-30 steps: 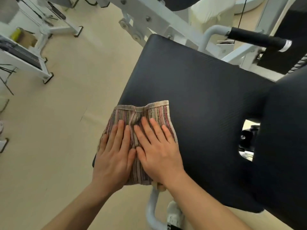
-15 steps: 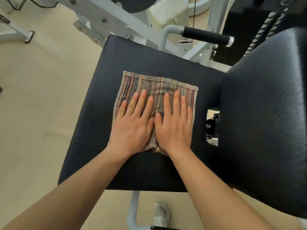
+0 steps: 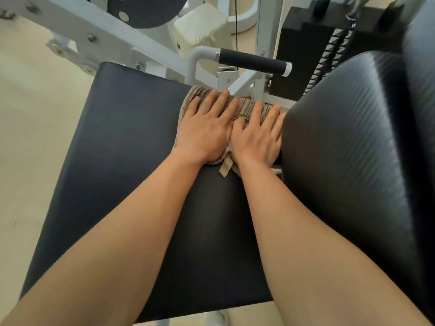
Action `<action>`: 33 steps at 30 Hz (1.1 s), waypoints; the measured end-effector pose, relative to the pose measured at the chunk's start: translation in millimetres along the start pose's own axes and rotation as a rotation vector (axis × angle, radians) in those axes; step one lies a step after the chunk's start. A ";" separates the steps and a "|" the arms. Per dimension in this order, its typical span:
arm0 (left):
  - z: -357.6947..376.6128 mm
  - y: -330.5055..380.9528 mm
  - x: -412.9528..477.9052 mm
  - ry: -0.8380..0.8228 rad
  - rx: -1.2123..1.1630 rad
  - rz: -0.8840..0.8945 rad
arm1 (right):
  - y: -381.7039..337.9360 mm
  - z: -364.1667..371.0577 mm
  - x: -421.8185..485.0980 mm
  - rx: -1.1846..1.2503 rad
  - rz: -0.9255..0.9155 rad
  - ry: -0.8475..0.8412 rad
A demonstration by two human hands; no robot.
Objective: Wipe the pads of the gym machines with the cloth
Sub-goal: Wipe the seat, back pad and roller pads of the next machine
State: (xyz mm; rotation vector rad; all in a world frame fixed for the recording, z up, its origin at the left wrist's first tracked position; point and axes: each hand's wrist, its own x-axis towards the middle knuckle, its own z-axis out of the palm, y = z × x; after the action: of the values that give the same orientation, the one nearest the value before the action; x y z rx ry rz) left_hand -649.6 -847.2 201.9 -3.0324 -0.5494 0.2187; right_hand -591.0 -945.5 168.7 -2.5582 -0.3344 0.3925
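Note:
A black seat pad (image 3: 122,142) of a gym machine fills the middle of the head view. A striped cloth (image 3: 246,107) lies at the pad's far right corner, mostly hidden under my hands. My left hand (image 3: 204,130) and my right hand (image 3: 259,135) press flat on the cloth side by side, fingers spread and pointing away from me. The right hand touches the edge of the black back pad (image 3: 348,147), which rises at the right. A cloth label (image 3: 225,166) sticks out between my wrists.
A black-gripped handle (image 3: 253,61) on a white frame (image 3: 113,31) runs just beyond the cloth. A black weight stack (image 3: 313,55) stands at the back right, a cream pad (image 3: 200,27) behind the handle. Beige floor (image 3: 35,128) lies to the left.
Both hands have slid the cloth from the pad's near left edge across to its far right corner, beside the back pad. The cloth has bunched up under them.

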 end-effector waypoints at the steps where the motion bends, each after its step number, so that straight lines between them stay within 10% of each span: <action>1: 0.4 0.6 -8.7 -0.007 0.002 0.017 | 1.4 0.8 -11.5 0.006 0.029 0.009; 13: 5.0 41.3 -240.2 -0.156 0.021 0.039 | 89.9 -5.6 -238.4 -0.143 -0.268 -0.155; 25: 28.1 126.8 -202.7 -0.182 0.015 0.386 | 169.7 -24.8 -246.2 0.254 0.219 -0.051; 33: 29.7 92.5 -282.4 -0.135 0.091 0.414 | 139.0 -28.0 -299.0 0.400 0.260 -0.307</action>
State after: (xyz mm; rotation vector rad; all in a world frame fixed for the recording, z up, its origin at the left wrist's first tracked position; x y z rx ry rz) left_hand -883.8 -1032.6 202.0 -3.0197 0.0904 0.4527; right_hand -836.8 -1166.8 180.2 -2.1483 -0.0216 0.8617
